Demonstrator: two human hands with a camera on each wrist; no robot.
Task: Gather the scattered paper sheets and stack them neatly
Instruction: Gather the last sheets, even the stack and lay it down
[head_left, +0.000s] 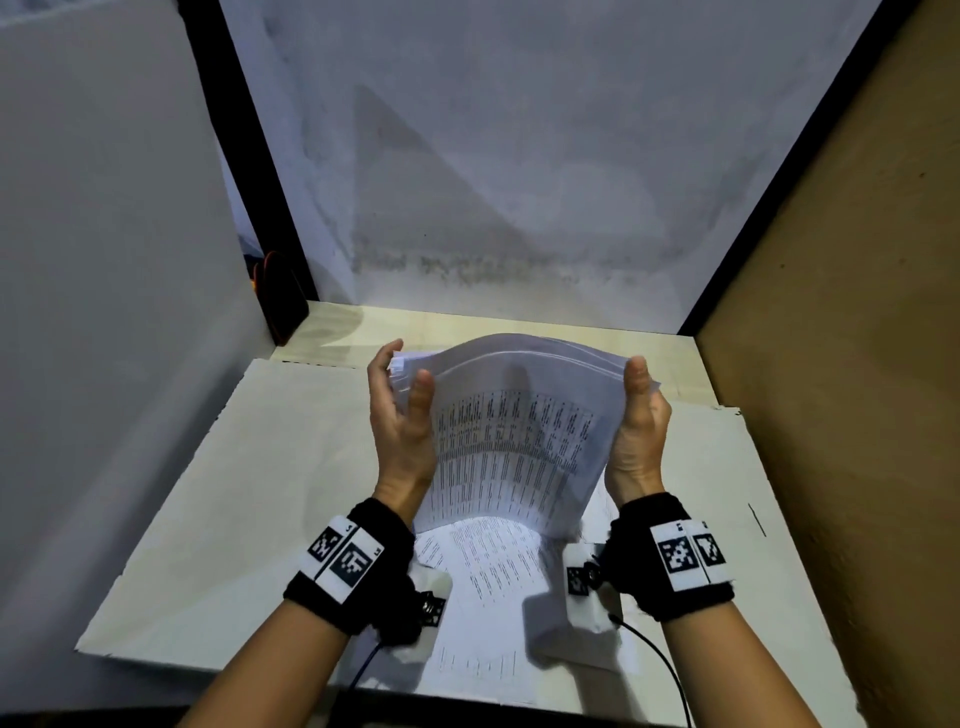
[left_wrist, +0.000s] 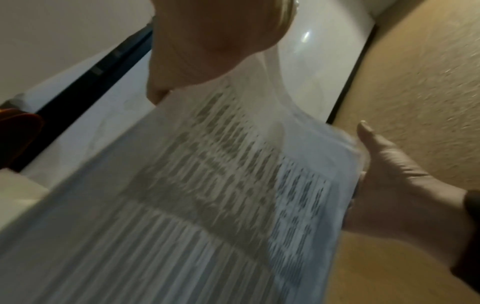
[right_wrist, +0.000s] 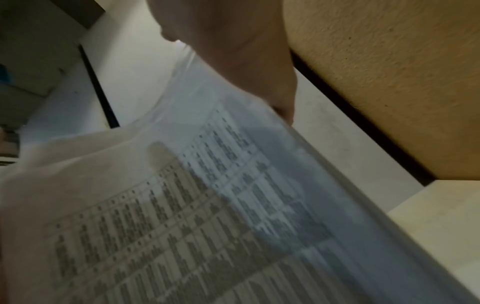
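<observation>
In the head view I hold a stack of printed paper sheets (head_left: 514, 436) upright above the table, with its top edge bowed toward the back. My left hand (head_left: 406, 371) grips the stack's left edge, thumb in front and fingers behind. My right hand (head_left: 641, 395) grips the right edge with its thumb on the front. The left wrist view shows the blurred stack (left_wrist: 207, 205) running from my left hand (left_wrist: 202, 47) to my right hand (left_wrist: 389, 185). The right wrist view shows the stack (right_wrist: 207, 226) under my right hand (right_wrist: 233, 57).
One more printed sheet (head_left: 493, 587) lies flat on the white board (head_left: 208, 519) under my wrists. A brown cardboard wall (head_left: 857, 364) stands at the right and a white panel (head_left: 104, 260) at the left. A dark object (head_left: 278, 296) leans in the back left corner.
</observation>
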